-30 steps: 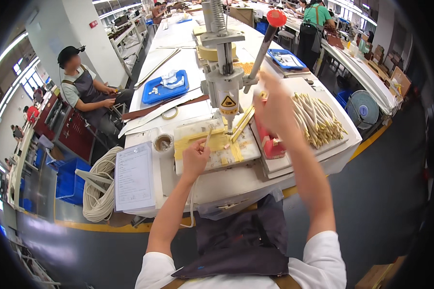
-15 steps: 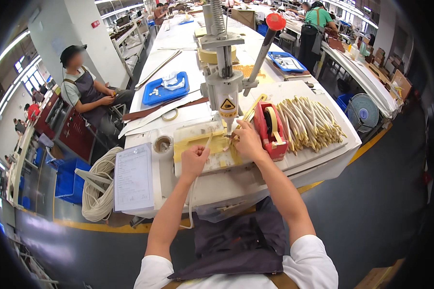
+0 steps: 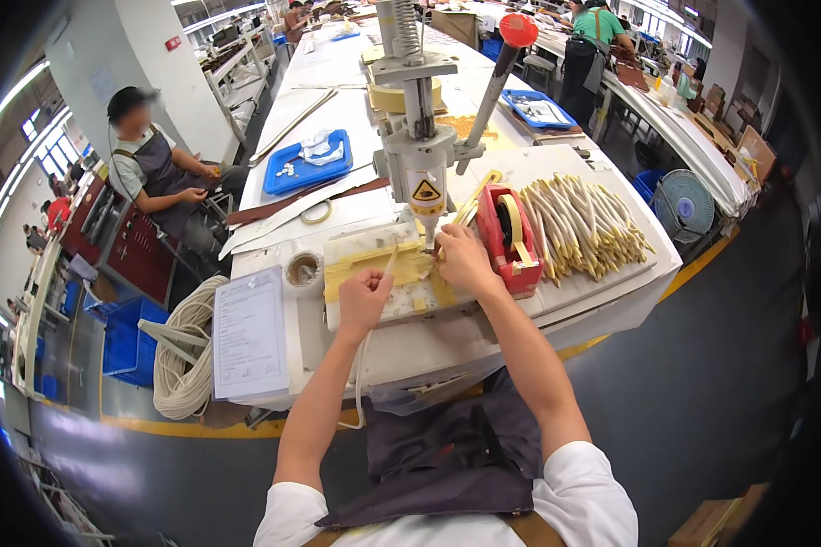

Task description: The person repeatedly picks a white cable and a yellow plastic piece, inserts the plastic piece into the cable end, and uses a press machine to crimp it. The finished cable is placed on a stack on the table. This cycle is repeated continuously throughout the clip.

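Observation:
My left hand point(image 3: 363, 299) pinches a white cord whose tip, wrapped in yellowish tape, points up from the fingers. Below that hand the cord point(image 3: 359, 392) hangs over the table's front edge. Curled beside the tip of the hand-lever press point(image 3: 426, 173), my right hand point(image 3: 463, 263) has its fingers together; what they hold, if anything, is hidden. Under both hands lies a pale block point(image 3: 401, 313) covered with strips of yellow tape. A red tape dispenser point(image 3: 511, 242) stands just right of my right hand, next to a pile of cut cords point(image 3: 579, 228) with yellow ends.
The press lever point(image 3: 497, 91) with its red knob rises at the right. Blue trays point(image 3: 308, 164) lie farther back. A paper sheet point(image 3: 249, 333), a tape roll point(image 3: 304, 270) and a large cord coil point(image 3: 187, 356) are at left. One person point(image 3: 169, 173) sits beyond the table's left side.
The view has shifted slightly. My hands keep nearly the same places, the left still on the cord and the right by the press tip. The seated person's hands have moved apart.

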Motion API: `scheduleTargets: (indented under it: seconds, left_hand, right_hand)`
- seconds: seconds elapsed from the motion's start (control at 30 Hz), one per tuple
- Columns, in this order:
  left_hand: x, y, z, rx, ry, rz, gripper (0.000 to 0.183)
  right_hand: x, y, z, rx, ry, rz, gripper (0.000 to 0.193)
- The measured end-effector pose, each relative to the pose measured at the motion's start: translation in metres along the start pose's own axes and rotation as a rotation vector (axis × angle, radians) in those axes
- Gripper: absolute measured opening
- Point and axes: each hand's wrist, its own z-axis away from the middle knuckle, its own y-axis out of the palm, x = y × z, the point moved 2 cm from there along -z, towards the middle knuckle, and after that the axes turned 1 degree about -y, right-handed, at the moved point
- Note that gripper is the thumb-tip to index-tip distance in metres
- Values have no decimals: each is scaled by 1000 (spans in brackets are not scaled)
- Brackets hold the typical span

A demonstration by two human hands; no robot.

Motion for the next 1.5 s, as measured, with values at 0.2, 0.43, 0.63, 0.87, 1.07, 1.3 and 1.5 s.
scheduleTargets:
  seconds: [0.2, 0.43, 0.63, 0.87, 1.07, 1.3, 1.5]
  left_hand:
    - [7, 1, -3, -5, 34, -6, 17]
    - [2, 0, 0, 11, -3, 59, 19]
    - [-1, 0, 0, -1, 11, 123, 17]
    - [-8, -6, 4, 22, -96, 293, 19]
    - [3, -7, 0, 29, -63, 315, 18]
    - [-11, -17, 15, 47, -44, 380, 22]
    - [-55, -42, 86, 37, -41, 427, 24]
  right_hand:
    - [-7, 5, 0, -110, -62, -99, 18]
    - [2, -5, 5, -166, -71, 7, 13]
    - [15, -8, 41, -487, -311, -53, 15]
    - [60, -104, 130, -827, -444, -244, 27]
    - [13, -192, 134, -1034, -246, 41, 23]
    - [-62, -170, 70, -751, 51, 66, 9]
    - [-18, -163, 89, -637, 84, -18, 15]
